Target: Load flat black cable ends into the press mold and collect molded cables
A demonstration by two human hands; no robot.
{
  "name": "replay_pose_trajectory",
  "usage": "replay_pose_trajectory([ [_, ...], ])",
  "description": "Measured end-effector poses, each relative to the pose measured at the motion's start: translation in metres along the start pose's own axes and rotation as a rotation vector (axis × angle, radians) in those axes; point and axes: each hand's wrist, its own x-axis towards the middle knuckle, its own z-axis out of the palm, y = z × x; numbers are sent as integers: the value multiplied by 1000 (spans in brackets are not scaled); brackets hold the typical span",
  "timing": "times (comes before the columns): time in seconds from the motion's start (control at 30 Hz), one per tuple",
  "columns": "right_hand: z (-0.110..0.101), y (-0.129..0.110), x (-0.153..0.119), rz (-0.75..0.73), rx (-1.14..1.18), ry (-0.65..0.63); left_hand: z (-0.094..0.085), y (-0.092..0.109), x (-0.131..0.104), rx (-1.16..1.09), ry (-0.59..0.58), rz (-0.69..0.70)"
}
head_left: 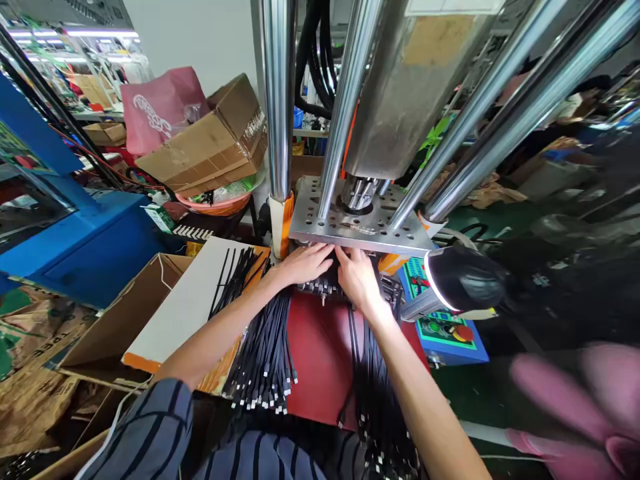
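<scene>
While both bare forearms stretch forward over a dark red surface [315, 353], the left hand [306, 264] and the right hand [357, 279] come together at the front edge of a flat, silvery metal plate drilled with round holes [315, 230]. The fingers of the left hand lie extended and close together, pointing right; those of the right hand point forward, their tips near the left ones. The fingertips sit at the dark gap beneath the plate, so I cannot tell whether either hand grips anything.

Just below the left hand is a dark metal fixture with small bolts [320, 288]. Thin black cables with pale metal plugs lie in two bundles: the left bundle [265, 353] hangs beside the red surface's left side, partly over its edge, and the right bundle [377, 393] runs down its right side, next to the right forearm. More black cables lie on a slanted white board [180, 310] at left.

Right of the right hand stand a black lamp with a glowing rim [465, 277] and a blue control box with a green panel [467, 353]. Polished steel columns [280, 100] rise above the hands.
</scene>
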Motion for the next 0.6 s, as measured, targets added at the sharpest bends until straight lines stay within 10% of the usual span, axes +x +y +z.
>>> replay_pose_trajectory([
  [0.23,53,-95,-200,24,89,-141,-70,79,-167,-548,-198,-424],
  [0.47,65,-98,-188,211,-56,-235,-81,125,-247,-1179,-664,-838],
  [0.6,29,-87,-230,213,198,-258,-36,157,-242,-1807,-401,-1100],
])
